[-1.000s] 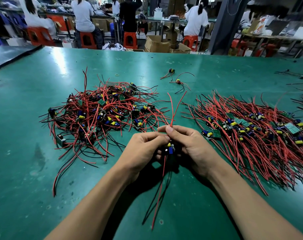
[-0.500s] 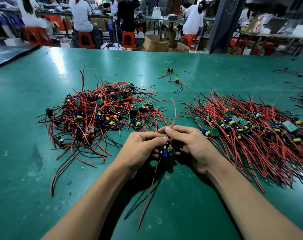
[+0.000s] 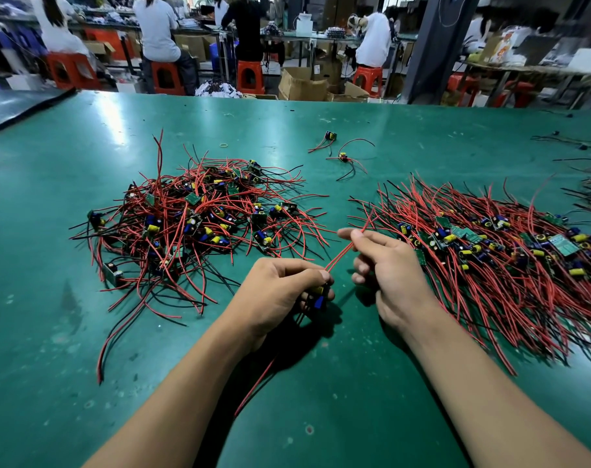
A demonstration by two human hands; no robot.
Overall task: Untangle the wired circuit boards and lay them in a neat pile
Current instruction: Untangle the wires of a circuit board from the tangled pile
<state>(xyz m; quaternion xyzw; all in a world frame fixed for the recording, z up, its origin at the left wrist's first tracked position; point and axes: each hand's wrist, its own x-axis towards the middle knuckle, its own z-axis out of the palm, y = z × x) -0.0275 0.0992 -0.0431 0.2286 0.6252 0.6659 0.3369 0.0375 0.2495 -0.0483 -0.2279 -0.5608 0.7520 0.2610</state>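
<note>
I see the green tabletop [image 3: 33,298] carrying a tangled heap [image 3: 192,217] of red-wired boards on the left and a straightened pile [image 3: 490,251] on the right. Between them, nearer me, the left hand [image 3: 277,295] grips one circuit board [image 3: 319,297]. The right hand [image 3: 388,265] pinches its red wires [image 3: 341,253], stretched between both hands.

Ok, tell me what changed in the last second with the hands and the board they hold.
The right hand has pulled away from the left hand, rightward, sliding along the two red wires, which it pinches; they now slant straight between the hands instead of sticking up. The left hand still grips the circuit board. The tangled heap, the neat pile and the two stray boards lie as before.
</note>
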